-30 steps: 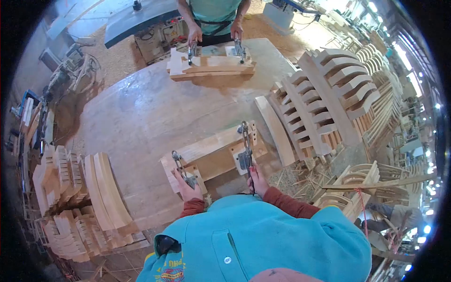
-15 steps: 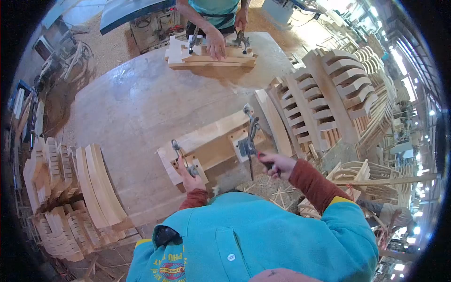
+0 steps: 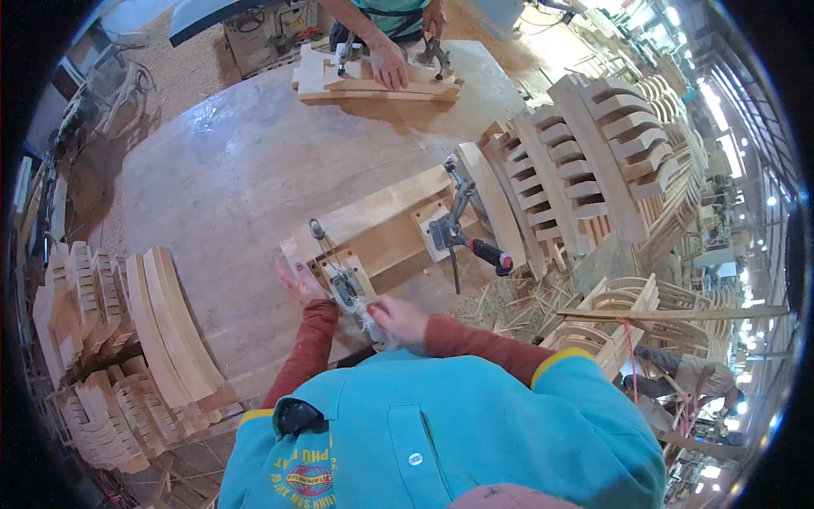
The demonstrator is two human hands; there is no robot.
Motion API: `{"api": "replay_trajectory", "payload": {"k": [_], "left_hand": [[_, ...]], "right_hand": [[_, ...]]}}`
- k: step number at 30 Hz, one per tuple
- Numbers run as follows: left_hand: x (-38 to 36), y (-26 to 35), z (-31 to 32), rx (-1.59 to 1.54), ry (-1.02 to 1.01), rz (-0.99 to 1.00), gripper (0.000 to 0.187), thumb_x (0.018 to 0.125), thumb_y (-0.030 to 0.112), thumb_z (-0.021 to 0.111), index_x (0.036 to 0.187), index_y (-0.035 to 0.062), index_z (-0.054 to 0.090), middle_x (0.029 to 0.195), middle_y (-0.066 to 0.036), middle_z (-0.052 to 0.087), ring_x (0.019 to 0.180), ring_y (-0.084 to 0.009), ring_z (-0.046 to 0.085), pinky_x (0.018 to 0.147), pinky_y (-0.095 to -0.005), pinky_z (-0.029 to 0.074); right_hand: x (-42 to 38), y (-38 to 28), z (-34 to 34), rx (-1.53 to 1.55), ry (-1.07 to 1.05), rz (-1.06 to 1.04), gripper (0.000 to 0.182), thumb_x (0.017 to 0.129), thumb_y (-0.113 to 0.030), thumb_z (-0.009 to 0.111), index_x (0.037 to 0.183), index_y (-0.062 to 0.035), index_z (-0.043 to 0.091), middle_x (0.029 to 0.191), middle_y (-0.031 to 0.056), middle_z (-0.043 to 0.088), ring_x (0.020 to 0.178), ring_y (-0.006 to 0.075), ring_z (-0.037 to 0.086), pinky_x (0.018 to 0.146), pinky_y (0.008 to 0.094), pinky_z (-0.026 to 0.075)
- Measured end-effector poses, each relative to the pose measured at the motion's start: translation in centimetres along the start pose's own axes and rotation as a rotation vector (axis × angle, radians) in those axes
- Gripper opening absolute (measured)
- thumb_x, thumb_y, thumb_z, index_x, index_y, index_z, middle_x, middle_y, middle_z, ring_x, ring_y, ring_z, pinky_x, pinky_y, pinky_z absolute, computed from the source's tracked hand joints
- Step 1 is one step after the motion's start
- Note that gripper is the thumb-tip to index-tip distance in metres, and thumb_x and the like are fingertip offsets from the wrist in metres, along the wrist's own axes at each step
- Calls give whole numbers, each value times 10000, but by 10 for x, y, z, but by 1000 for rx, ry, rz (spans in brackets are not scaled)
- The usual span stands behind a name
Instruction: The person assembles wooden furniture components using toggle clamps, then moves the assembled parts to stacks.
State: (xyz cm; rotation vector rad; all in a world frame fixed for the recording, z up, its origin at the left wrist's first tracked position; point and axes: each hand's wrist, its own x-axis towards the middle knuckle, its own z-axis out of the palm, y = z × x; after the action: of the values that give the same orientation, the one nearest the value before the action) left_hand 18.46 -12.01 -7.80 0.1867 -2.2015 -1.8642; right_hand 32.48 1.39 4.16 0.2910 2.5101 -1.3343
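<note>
A wooden jig with two toggle clamps lies on the table, a pale board along its far edge. My left hand is at the jig's left end, fingers spread against the board's end. Close to the body, my right hand is closed at the near end of the left clamp, around its handle; the grip is partly hidden. The right clamp has a black and red handle, which no hand touches.
Across the table a co-worker's hand rests on another clamped wooden piece. Curved wooden parts are stacked at the right and at the left. Another person bends at the far right.
My right hand has let go of the right clamp's handle and moved left to the left clamp. My left hand has shifted left off that clamp to the board's end.
</note>
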Motion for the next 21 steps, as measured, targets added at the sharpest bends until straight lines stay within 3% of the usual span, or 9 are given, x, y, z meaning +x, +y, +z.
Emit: {"api": "replay_trajectory", "payload": {"k": [1,5,11,14,17,20,21], "left_hand": [[3,-16,5,-106,-12,22,501,905,310,422,1346,103,307,1367,-111,343,1256,-288,310,1048,-447,184],[-13,5,13,480,-132,-120,524,881,325,450,1347,136,302,1374,-87,342,1313,-291,236,1035,-503,157],[-22,-17,25,606,0,31,589,842,381,499,1337,144,285,1376,-43,347,1325,-255,228,1040,-504,123],[-21,0,19,573,-91,-43,620,831,391,514,1339,137,264,1381,-49,337,1320,-230,243,1043,-502,91],[-21,4,19,595,-109,-72,630,826,370,525,1343,136,250,1389,-54,325,1311,-204,268,1043,-505,64],[-21,6,21,592,-57,-43,624,803,273,557,1339,137,268,1380,-35,353,1274,-217,337,1021,-510,100],[-20,4,20,542,-58,-29,630,804,273,554,1343,133,260,1384,-41,347,1278,-219,330,1027,-512,100]], "right_hand": [[4,-8,12,35,-67,101,397,923,-371,398,1042,-3,487,830,162,621,744,243,618,647,350,478],[16,-35,21,354,-202,446,437,936,-429,343,950,-18,488,773,123,606,630,203,597,547,340,468],[19,-37,28,522,-129,532,505,933,-480,297,915,-31,527,675,93,583,542,187,555,498,333,438],[26,-27,40,232,-63,473,562,921,-495,285,870,-12,567,692,149,607,598,260,615,609,375,491],[28,-26,47,89,10,495,575,916,-500,288,821,-15,583,719,168,606,613,278,614,665,387,494],[31,-5,60,156,21,489,545,915,-531,305,839,-53,556,671,90,574,539,179,546,519,327,439],[33,-15,51,260,-23,575,537,916,-528,305,861,-51,546,672,89,571,540,176,545,510,318,440]]}}
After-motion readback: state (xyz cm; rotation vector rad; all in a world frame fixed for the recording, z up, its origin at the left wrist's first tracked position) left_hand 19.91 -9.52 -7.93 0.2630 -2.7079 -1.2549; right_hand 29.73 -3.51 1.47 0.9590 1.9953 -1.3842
